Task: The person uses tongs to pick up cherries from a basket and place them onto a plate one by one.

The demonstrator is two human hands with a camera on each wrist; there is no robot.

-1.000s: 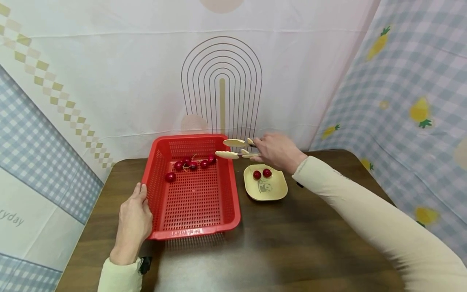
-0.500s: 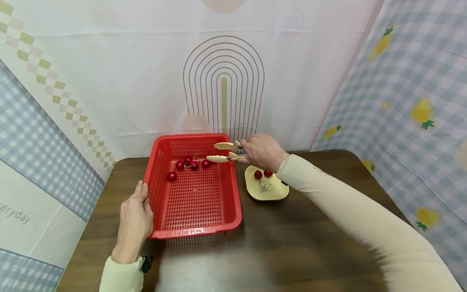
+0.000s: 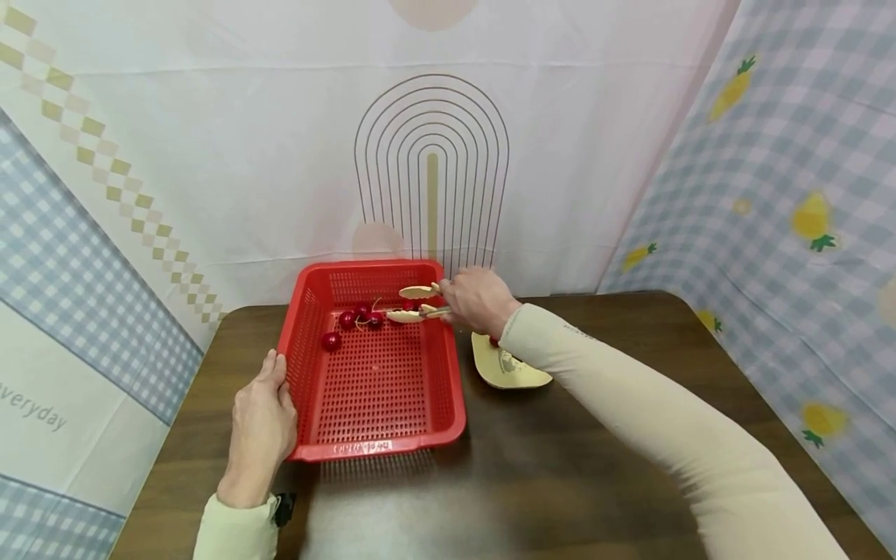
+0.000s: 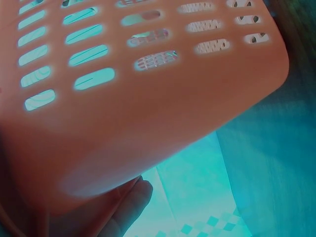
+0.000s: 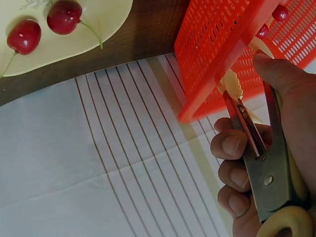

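Note:
My left hand [image 3: 262, 420] grips the left rim of a red perforated plastic basket [image 3: 446, 397]; a fingertip [image 4: 140, 195] shows at the rim's edge in the left wrist view. In my right hand [image 3: 479, 299] are metal tongs [image 5: 266, 190] with cream scalloped tips. Their tips stand apart inside the basket's far right corner, with red cherries [image 3: 411, 305] between or just behind them; whether they touch is unclear. Several more cherries [image 3: 348, 320], some with stems, lie on the basket floor to the left of the tongs. One cherry [image 3: 331, 341] sits apart, nearer the left wall.
A small cream plate [image 3: 504, 376] with a panda print stands right of the basket, partly behind my right sleeve. Two stemmed cherries [image 5: 64, 16] lie on it in the right wrist view. A patterned cloth [image 3: 301, 155] hangs behind the brown wooden table [image 3: 595, 482].
My right hand has moved left and slightly down, carrying the tongs from the basket's right rim to over the cherries inside. My left hand stays on the rim.

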